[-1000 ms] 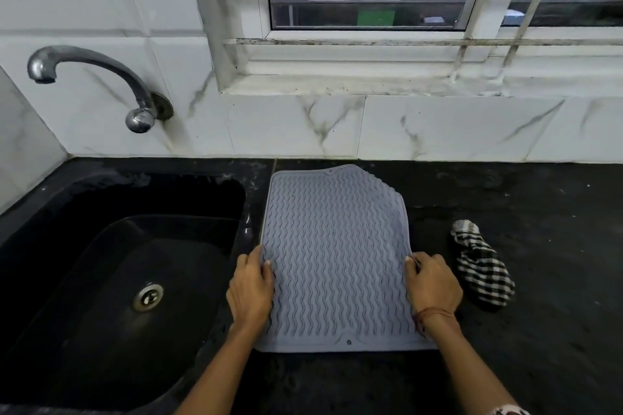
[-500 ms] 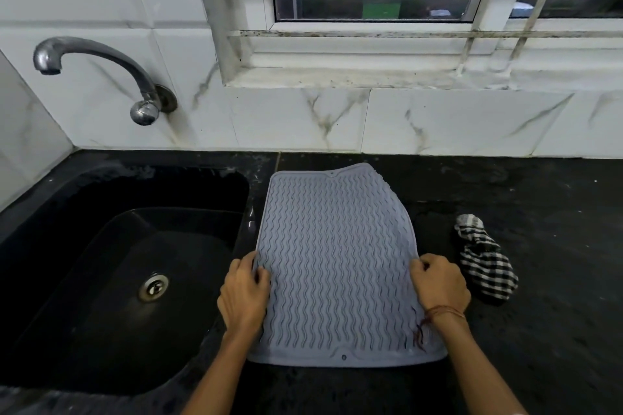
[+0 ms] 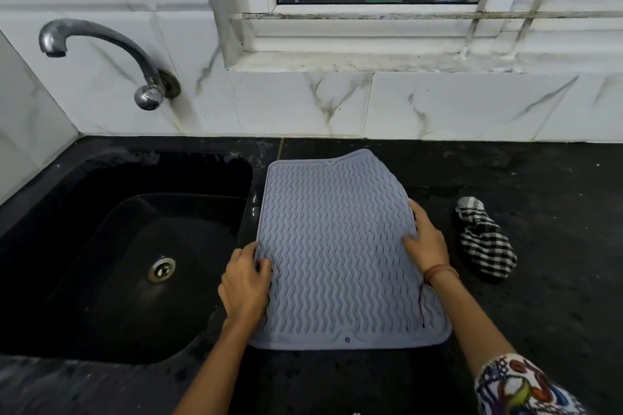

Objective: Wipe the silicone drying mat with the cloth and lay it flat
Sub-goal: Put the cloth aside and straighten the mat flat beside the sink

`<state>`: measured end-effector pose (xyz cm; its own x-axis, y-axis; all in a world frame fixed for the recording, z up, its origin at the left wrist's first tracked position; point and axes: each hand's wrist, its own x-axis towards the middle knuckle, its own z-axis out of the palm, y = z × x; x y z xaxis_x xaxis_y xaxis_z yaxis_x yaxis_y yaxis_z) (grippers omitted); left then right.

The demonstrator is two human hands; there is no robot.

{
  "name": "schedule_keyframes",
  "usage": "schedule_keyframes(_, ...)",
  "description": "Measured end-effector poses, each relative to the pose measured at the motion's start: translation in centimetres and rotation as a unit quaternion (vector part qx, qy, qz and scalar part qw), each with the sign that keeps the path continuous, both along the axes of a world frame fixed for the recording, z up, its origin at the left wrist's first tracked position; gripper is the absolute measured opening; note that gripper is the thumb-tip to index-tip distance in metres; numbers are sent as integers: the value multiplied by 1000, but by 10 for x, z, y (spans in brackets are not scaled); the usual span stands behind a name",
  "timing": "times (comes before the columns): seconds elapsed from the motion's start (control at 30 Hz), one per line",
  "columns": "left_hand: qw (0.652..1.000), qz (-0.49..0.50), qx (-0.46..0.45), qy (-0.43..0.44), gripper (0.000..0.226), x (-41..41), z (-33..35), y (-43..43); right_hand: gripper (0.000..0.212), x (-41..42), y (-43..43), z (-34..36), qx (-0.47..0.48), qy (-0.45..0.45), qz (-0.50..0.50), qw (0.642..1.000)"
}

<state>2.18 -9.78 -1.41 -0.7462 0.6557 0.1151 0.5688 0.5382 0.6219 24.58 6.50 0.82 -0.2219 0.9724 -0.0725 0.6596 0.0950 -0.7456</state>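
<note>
I am pinching the left edge of the grey silicone drying mat (image 3: 337,246) with my left hand (image 3: 244,283), thumb on top, while my right hand (image 3: 425,241) is gripping the right edge, fingers curled around it. The mat is sitting on the black countertop (image 3: 539,313) just beside the sink (image 3: 128,246), its far right corner bowing upward. The checked cloth (image 3: 483,246) is lying bunched near my right hand, untouched. My worry: the floppy mat may buckle or slide toward the sink if I am pulling unevenly.
</note>
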Motion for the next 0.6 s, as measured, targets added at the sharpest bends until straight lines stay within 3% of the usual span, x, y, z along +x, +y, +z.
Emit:
schedule_keyframes(0.13, 1000, 4, -2, 0, 36, -1, -2, -5, 62, -15, -15, 2, 169, -149, 148, 963)
schedule_keyframes(0.2, 1000, 3, -7, 5, 37, -1, -3, -5, 60, -13, -19, -7, 215, -182, 144, 948)
schedule_keyframes(0.37, 999, -5, -25, 28, 35, 1, -3, -2, 55, 2, -9, -13, 66, -196, 49, 977)
schedule_keyframes(0.6, 998, -25, -37, 45, 36, -2, 0, 6, 47, -4, -2, -15, 51, -207, 11, 977)
